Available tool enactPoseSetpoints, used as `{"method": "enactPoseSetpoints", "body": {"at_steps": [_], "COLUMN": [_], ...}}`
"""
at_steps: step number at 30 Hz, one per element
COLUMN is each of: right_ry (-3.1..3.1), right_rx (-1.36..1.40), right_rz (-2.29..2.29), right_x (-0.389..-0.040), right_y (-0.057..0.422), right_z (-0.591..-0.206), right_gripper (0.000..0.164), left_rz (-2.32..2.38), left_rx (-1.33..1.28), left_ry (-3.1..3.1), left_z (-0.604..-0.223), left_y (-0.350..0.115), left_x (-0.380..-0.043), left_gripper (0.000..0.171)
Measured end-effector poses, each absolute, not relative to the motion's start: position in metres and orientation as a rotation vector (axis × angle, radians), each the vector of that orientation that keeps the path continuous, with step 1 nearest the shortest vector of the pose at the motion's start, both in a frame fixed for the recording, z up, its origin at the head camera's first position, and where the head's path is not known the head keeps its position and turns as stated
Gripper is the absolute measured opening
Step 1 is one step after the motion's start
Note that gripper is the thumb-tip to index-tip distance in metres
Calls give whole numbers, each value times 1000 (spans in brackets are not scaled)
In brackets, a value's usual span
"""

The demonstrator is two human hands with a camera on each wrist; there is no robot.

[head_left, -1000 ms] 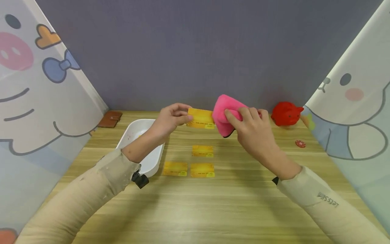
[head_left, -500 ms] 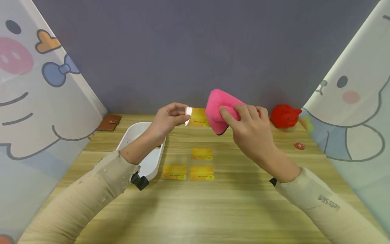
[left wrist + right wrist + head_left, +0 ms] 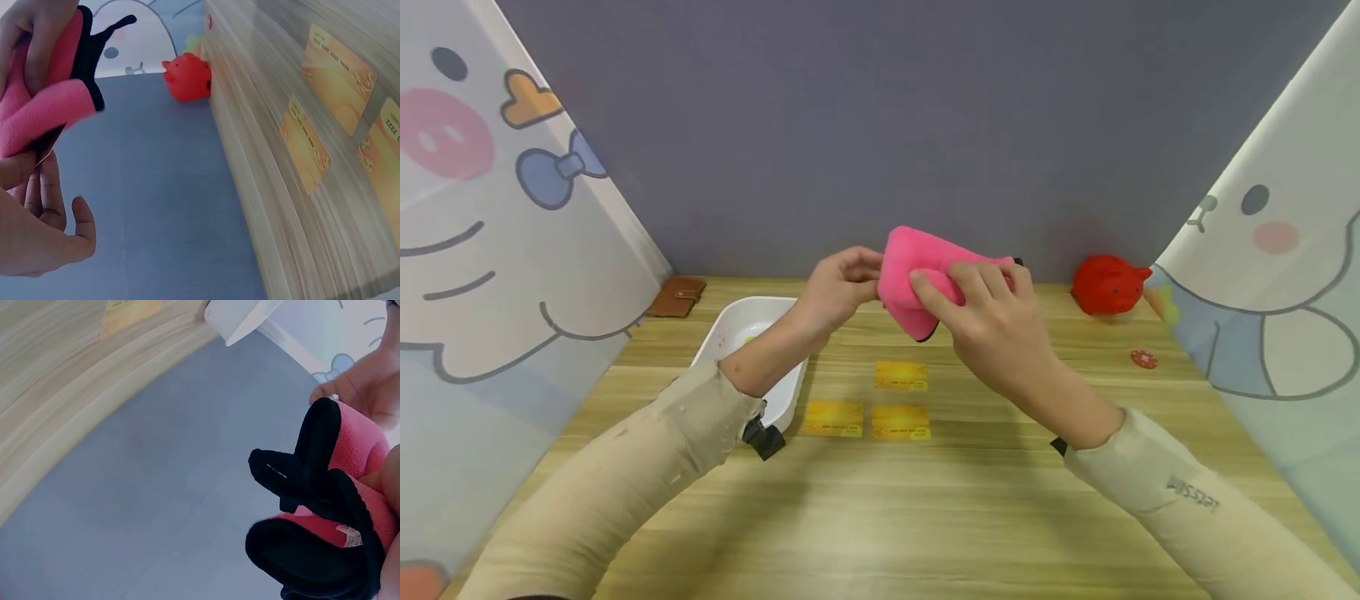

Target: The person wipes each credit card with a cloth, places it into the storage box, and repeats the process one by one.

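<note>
My right hand [image 3: 1003, 333] grips a folded pink plush cloth [image 3: 906, 262] with black edging, raised above the far part of the table. The right wrist view shows the black-edged folds of the cloth [image 3: 359, 434] and a small white label. My left hand [image 3: 838, 292] pinches a gold bank card just left of the cloth. In the head view the cloth covers that card; only a thin edge shows by the left fingers [image 3: 50, 187] in the left wrist view. Three more gold cards lie flat below: one card [image 3: 902, 375] behind, then a left card [image 3: 835, 418] and a right card [image 3: 901, 422].
A white tray [image 3: 790, 400] stands under my left forearm, with something small and yellowish in it. A brown wallet [image 3: 676, 297] lies at the back left. At the right are a red piggy bank [image 3: 1108, 285] and a red poker chip [image 3: 1144, 359]. A grey wall backs the table.
My right hand has moved left with the pink cloth, across the card in my left hand, and now covers it. The left hand stays nearly in place. Cards on the table are unmoved.
</note>
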State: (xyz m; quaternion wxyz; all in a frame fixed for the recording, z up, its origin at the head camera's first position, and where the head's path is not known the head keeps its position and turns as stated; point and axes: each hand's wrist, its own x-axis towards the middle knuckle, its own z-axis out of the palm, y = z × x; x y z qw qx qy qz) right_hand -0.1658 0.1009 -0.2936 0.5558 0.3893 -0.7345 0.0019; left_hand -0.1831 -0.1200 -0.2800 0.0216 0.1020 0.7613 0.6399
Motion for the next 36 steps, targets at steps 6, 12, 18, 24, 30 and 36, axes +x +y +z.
{"method": "enactPoseSetpoints", "body": {"at_steps": [6, 12, 18, 24, 30, 36], "right_ry": [-1810, -1855, -1889, -1912, -1927, -1937], "right_rx": [948, 939, 934, 920, 907, 894], "right_rz": [-4, -36, -50, -55, -55, -68], "right_x": [-164, -163, -164, -167, -167, -168], "right_y": [104, 108, 114, 121, 126, 129], "right_z": [-296, -296, -301, -304, -307, -308], "right_gripper": [40, 41, 48, 50, 46, 48], "left_rz": [1974, 1962, 1954, 1927, 1925, 1905], "left_rx": [344, 381, 384, 328, 320, 318], "left_ry": [2361, 2342, 2330, 2373, 2368, 2384], "left_z": [-279, -279, -282, -283, -283, -286], "left_y": [-112, -115, -122, -128, -133, -139], "left_x": [-183, -180, -175, -172, -169, -168], "left_gripper": [23, 21, 22, 26, 28, 28]}}
